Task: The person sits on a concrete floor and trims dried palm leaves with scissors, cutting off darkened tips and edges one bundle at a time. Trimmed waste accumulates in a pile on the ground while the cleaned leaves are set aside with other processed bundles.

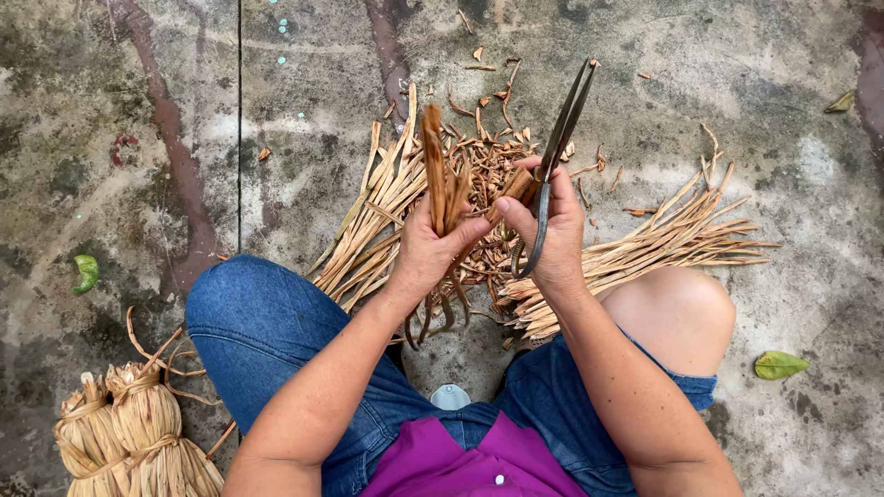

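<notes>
My left hand (431,250) grips a small bunch of brown dried leaf strips (435,166), held upright with loose ends trailing below the palm. My right hand (551,228) holds dark metal scissors (559,138), blades closed and pointing away, and its thumb and fingers also pinch the strips beside my left hand. Both hands hover over a heap of short brown trimmings (488,161) on the concrete floor. Long pale strips lie in one pile on the left (373,230) and another on the right (672,239).
I sit with knees apart in blue jeans (267,322) and a purple top. Tied straw bundles (138,433) lie at the lower left. Green leaves lie on the stained concrete at the left (86,272) and right (779,364).
</notes>
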The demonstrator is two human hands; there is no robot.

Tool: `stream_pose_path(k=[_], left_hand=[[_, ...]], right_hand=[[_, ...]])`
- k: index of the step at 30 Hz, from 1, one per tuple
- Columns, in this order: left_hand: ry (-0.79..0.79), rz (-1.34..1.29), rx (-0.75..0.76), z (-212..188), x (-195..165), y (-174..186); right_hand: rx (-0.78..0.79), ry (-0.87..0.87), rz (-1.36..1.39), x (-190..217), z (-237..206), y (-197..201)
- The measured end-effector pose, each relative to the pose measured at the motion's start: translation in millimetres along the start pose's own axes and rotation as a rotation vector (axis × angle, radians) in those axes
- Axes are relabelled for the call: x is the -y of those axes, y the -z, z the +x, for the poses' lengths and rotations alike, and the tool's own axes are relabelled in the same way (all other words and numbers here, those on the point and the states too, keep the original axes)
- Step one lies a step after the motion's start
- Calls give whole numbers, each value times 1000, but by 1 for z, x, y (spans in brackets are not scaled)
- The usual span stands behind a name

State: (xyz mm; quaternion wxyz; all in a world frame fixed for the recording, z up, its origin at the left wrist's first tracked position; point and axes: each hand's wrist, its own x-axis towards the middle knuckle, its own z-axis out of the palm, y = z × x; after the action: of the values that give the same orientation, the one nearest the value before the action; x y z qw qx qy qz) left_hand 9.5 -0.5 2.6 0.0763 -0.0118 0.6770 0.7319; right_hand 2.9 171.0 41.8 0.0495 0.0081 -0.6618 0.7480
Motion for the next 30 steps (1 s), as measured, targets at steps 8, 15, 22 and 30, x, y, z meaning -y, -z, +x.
stream_pose_path(k=[8, 15, 22, 30], left_hand=[[-159, 41, -8, -4, -1, -4], [-62, -137, 74, 1, -1, 6], [-100, -35, 127, 1, 1, 3], [49, -350, -3, 10, 7, 12]], right_hand=[[20, 34, -24, -2, -4, -2], [86, 40, 55, -2, -4, -1], [40, 66, -35, -6, -7, 2], [208, 18, -337, -3, -11, -3]])
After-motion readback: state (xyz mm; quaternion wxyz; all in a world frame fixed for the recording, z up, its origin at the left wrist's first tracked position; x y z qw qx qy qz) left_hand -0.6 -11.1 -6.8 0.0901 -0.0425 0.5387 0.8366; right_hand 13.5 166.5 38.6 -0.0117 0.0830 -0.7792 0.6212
